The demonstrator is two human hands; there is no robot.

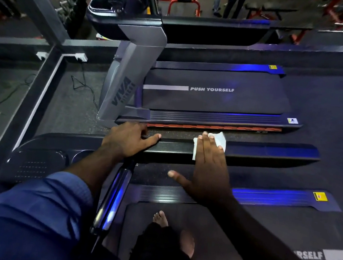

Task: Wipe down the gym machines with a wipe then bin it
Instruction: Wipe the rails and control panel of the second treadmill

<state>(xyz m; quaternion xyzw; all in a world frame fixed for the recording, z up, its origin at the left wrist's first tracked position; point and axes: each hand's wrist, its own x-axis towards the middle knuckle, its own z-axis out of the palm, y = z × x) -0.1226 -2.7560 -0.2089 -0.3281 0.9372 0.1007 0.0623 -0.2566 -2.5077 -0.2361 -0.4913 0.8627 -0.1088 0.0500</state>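
Right hand (207,165): lying flat, pressing wipe (221,140) onto handrail (269,156).
Left hand (128,139): gripping handrail.
Room: second treadmill (211,100) standing just beyond floor strip (178,134).

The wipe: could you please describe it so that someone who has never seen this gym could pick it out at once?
Start at the near treadmill under the person's feet and follow its dark side rail across mid-view. The right hand presses flat on that rail, the wipe under its fingers. It is the only white crumpled sheet among dark machine parts.
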